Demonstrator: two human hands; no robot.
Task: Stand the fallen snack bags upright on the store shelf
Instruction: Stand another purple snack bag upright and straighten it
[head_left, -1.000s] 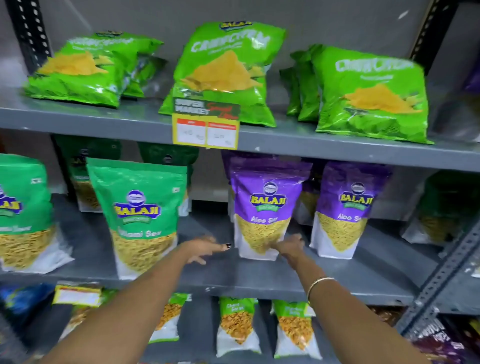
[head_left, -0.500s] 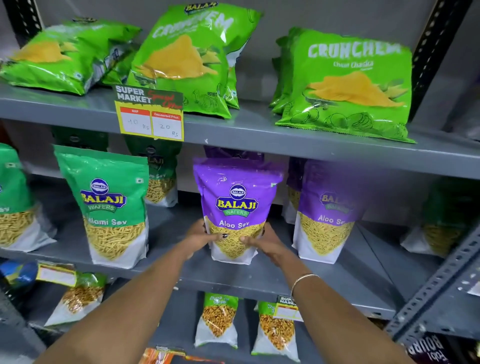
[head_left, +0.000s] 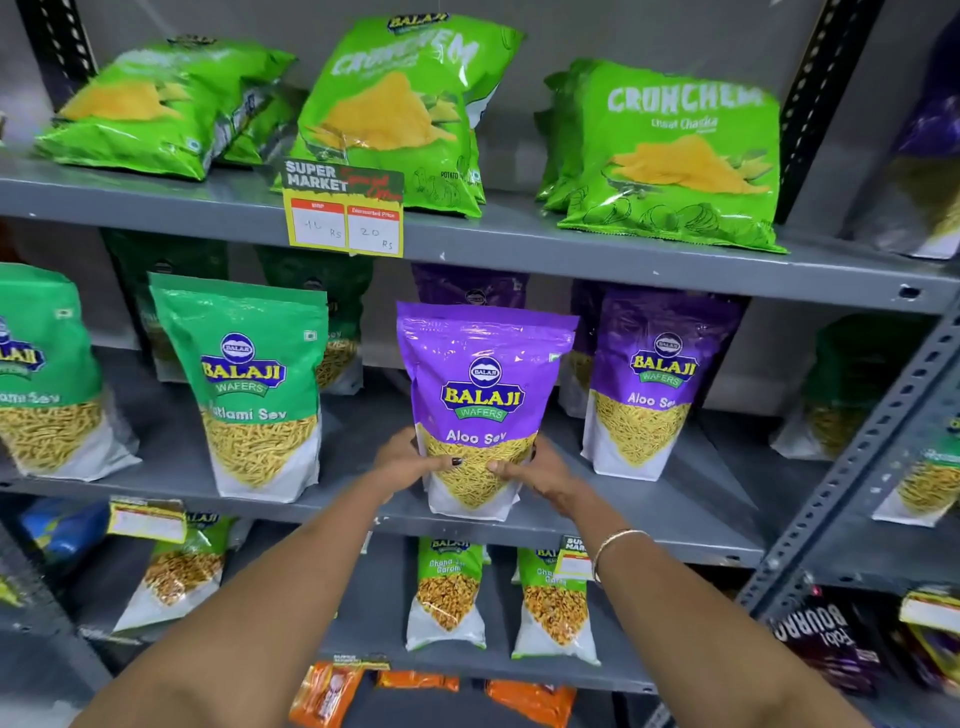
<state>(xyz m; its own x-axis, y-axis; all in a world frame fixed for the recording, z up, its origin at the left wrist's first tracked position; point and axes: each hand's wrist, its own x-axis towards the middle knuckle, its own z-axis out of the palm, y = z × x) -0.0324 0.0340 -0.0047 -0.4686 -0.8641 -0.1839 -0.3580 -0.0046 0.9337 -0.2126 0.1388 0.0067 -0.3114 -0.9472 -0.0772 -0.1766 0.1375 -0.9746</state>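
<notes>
A purple Balaji Aloo Sev bag (head_left: 483, 384) stands upright at the front of the middle shelf (head_left: 675, 519). My left hand (head_left: 410, 460) grips its lower left side and my right hand (head_left: 535, 470) grips its lower right side. A second purple Aloo Sev bag (head_left: 657, 384) stands upright just to the right. Left of my hands a green Ratlami Sev bag (head_left: 254, 384) stands upright. On the top shelf (head_left: 571, 244), green Crunchem bags lean back: one at the left (head_left: 156, 109) lies almost flat, one in the middle (head_left: 400, 109), one at the right (head_left: 675, 156).
More green and purple bags stand behind the front row. Another green bag (head_left: 47, 374) is at the far left. A yellow price tag (head_left: 345, 218) hangs from the top shelf edge. Small green bags (head_left: 449, 592) stand on the lower shelf. A slotted metal upright (head_left: 878, 441) rises at the right.
Both hands closed around the lower part of the purple Aloo Sev bag and brought it forward to the shelf front. My view moved closer and turned slightly right.
</notes>
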